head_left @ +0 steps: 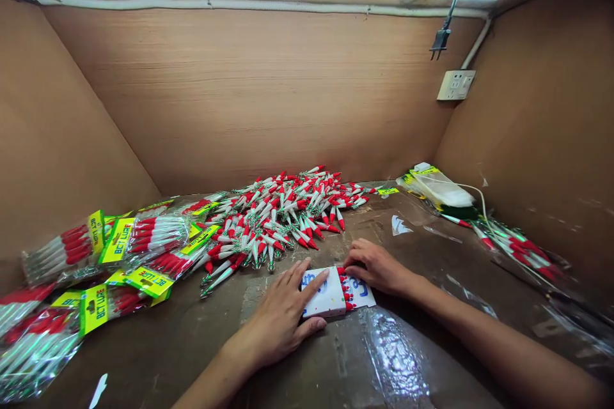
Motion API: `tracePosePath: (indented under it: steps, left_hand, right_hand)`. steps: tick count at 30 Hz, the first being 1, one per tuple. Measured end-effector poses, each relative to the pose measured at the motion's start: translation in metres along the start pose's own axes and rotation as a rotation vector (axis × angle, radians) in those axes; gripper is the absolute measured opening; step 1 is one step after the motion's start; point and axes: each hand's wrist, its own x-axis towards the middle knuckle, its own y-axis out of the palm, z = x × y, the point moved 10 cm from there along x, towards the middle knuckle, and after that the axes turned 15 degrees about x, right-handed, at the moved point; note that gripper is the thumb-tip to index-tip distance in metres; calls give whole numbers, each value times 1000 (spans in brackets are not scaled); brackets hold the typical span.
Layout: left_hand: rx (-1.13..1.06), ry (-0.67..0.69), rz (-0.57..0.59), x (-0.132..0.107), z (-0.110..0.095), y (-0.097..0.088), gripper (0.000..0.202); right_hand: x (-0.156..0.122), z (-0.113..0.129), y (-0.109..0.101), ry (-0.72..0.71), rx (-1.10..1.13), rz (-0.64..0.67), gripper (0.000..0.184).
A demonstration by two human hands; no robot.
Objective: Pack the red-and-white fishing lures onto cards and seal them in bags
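Holder [330,304] lies under left grip [283,307], its lures [349,297] beside right grip [377,265].

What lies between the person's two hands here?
In the head view: the white holder, partly under the left hand, and a row of red tips beside it, near the right hand.

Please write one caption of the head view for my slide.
Both hands at a white holder of red-tipped lures, near a lure pile and labelled packets.

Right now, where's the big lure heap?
In the head view, the big lure heap lies centrally near the back wall, right of bagged lures, beyond the left hand.
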Motion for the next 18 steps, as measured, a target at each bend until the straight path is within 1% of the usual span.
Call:
tracePosePath:
  steps: [2,4,5,6,7,8,10,12,13,14,15,16,18]
  left_hand:
    - [4,5,-16,1,0,0,74]
    - [10,-7,-41,1,2,1,73]
    - [14,-11,-55,1,3,2,72]
    - [20,-16,-73,2,5,3,71]
    - [27,-18,-90,3,6,5,70]
    - [33,-21,-108,4,7,7,70]
    - [47,-24,-142,8,7,11,70]
    - [63,-31,-161,12,6,15,71]
    - [69,-34,-161,13,5,17,71]
    - [73,-37,-157,15,3,19,71]
    - [74,-36,-148,15,2,20,72]
    - [72,-32,-137,16,0,20,73]
    - [62,-22,-120,15,-2,20,77]
  right_hand:
    - [0,2,2,-17,2,-20,10]
    - [3,1,3,-23,-24,-1,13]
    - [6,-5,-2,8,-61,4,13]
    - [9,-14,-14,61,-113,-8,15]
    - [12,-28,-33,132,-175,-42,17]
    - [14,-43,-60,216,-243,-103,20]
    - [11,-76,-126,380,-362,-254,25]
    - [-5,-108,-193,553,-472,-386,27]
    - [-15,-122,-221,639,-515,-433,29]
    - [-26,-135,-243,713,-547,-460,30]
    - [-36,-147,-260,784,-571,-475,32]
    - [-45,-158,-272,841,-590,-480,33]
    - [-57,-176,-282,914,-611,-461,34]
